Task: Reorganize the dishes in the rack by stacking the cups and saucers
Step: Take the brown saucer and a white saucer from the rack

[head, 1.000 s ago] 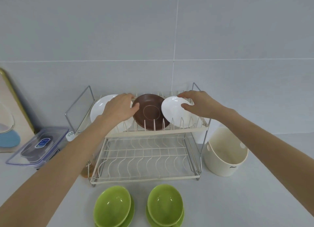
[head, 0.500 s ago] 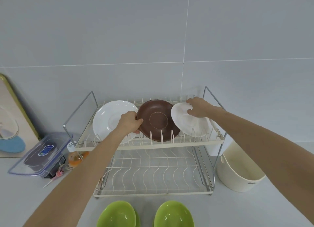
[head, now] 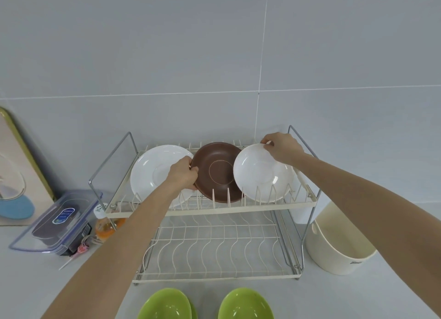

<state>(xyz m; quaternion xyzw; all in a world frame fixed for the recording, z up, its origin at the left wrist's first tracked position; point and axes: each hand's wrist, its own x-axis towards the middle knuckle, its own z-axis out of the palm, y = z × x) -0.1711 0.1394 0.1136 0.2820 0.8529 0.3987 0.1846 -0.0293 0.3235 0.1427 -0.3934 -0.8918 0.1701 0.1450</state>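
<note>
I see a two-tier wire dish rack (head: 214,211) on a pale counter (head: 334,295) against a grey tiled wall (head: 214,56). To its left lie a clear lidded container (head: 57,223) and a small bottle with orange contents (head: 106,225), just beside the rack's lower left corner; a framed board (head: 21,170) leans on the wall further left. On the right a cream tub (head: 341,244) stands close to the rack's frame. In front of the rack, at the bottom edge of my view, sit two green bowls (head: 167,304), cut off by the frame. The rack's lower tier holds nothing I can see.

On the upper tier three saucers stand on edge in the slots, tilted back. The large white saucer (head: 152,173) is on the left, the brown saucer (head: 217,173) in the middle with a thin ring on its face, and the smaller white saucer (head: 260,173) on the right, overlapping the brown one's right edge.

My left hand (head: 182,175) crosses in front of the large white saucer and its fingers close around the brown saucer's left rim. My right hand (head: 282,149) pinches the smaller white saucer's upper right rim, fingers narrow on it.
</note>
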